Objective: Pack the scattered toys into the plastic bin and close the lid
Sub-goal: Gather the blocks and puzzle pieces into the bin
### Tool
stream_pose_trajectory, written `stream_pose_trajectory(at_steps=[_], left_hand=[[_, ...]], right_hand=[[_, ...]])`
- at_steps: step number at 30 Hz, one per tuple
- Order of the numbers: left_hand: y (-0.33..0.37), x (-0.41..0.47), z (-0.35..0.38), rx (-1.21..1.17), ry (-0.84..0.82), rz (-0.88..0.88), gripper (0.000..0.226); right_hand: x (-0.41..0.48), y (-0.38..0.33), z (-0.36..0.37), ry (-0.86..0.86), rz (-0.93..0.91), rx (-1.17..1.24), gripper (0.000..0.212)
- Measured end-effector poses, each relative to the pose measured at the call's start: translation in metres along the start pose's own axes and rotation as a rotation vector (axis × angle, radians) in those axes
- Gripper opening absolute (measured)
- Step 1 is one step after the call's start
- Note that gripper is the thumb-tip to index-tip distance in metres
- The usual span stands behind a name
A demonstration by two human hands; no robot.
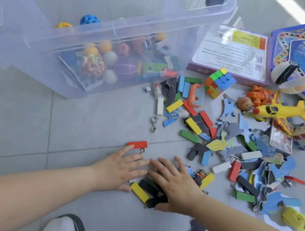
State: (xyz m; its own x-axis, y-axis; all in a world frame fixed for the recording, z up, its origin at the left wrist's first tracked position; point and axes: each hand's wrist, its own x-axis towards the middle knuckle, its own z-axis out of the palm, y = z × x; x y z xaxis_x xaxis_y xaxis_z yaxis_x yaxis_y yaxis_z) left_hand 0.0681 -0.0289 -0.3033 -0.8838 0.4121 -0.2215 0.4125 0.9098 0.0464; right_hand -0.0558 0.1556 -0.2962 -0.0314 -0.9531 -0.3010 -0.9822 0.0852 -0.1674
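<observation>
The task looks less than half done. The clear plastic bin (130, 29) stands on the grey tiled floor (72, 126) at the upper left, open-topped. It already holds balls, small figures and coloured blocks across its bottom, with plenty of depth unused. I cannot pick out a lid.

Most toys remain outside to the right: a multicoloured puzzle cube (219, 81), a yellow plastic toy plane (282, 111), a purple cardboard box (232, 54), and a broad heap of blue and grey jigsaw pieces (272, 173) mixed with wooden blocks.

The left hand (122, 168) and right hand (176, 184) lie flat side by side, fingers straight and spread, gripping nothing. They press on a small cluster of yellow and black flat wooden blocks (139, 192).

Bare floor lies between the hands and the bin's near wall, so the way there looks open. Only a red wooden block (137, 144) sits just beyond the left fingertips.
</observation>
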Motion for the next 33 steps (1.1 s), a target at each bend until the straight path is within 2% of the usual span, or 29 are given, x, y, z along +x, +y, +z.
stream_pose_trajectory(at_steps=[3,5,7,10,13,16,18,20,22,24,27,29,30,33], left_hand=[[-0.009,0.006,0.007,-0.039,0.187,-0.076,0.061],[-0.017,0.01,0.005,-0.059,0.297,-0.162,0.038],[-0.026,0.01,0.002,-0.089,0.327,-0.234,0.014],[-0.035,0.007,0.001,-0.122,0.342,-0.3,0.028],[-0.028,0.005,0.0,-0.175,0.303,-0.305,0.046],[-0.019,0.003,-0.003,-0.171,0.285,-0.348,0.061],[-0.021,0.002,-0.003,-0.164,0.287,-0.403,0.065],[-0.032,0.006,-0.003,-0.144,0.26,-0.451,0.068],[-0.046,0.01,-0.006,-0.137,0.177,-0.491,0.071],[-0.057,0.014,-0.011,-0.15,0.105,-0.525,0.07],[-0.066,0.022,-0.012,-0.208,0.199,-0.513,0.062],[-0.066,0.025,-0.009,-0.176,0.251,-0.504,0.035],[-0.065,0.025,-0.009,-0.17,0.248,-0.501,0.029],[-0.061,0.022,-0.017,-0.187,0.136,-0.587,0.035]], right_hand=[[0.005,0.012,0.002,0.128,-0.038,-0.009,0.073],[0.012,0.018,0.001,0.184,0.003,0.011,0.063],[0.019,0.021,0.0,0.22,0.063,0.052,0.056],[0.03,0.021,-0.006,0.198,0.13,0.051,0.047],[0.039,0.018,-0.014,0.097,0.217,0.064,0.06],[0.052,0.014,-0.023,0.08,0.344,0.037,0.069],[0.059,0.012,-0.035,0.002,0.388,0.018,0.049],[0.064,0.017,-0.037,-0.114,0.431,0.14,0.024],[0.064,0.021,-0.047,-0.223,0.425,0.215,0.018],[0.061,0.026,-0.054,-0.207,0.433,0.319,0.019],[0.052,0.035,-0.072,-0.058,0.42,0.481,0.018],[0.049,0.04,-0.092,0.144,0.347,0.514,0.027],[0.049,0.043,-0.102,0.275,0.287,0.518,0.032],[0.056,0.048,-0.144,0.584,0.246,0.606,0.032]])
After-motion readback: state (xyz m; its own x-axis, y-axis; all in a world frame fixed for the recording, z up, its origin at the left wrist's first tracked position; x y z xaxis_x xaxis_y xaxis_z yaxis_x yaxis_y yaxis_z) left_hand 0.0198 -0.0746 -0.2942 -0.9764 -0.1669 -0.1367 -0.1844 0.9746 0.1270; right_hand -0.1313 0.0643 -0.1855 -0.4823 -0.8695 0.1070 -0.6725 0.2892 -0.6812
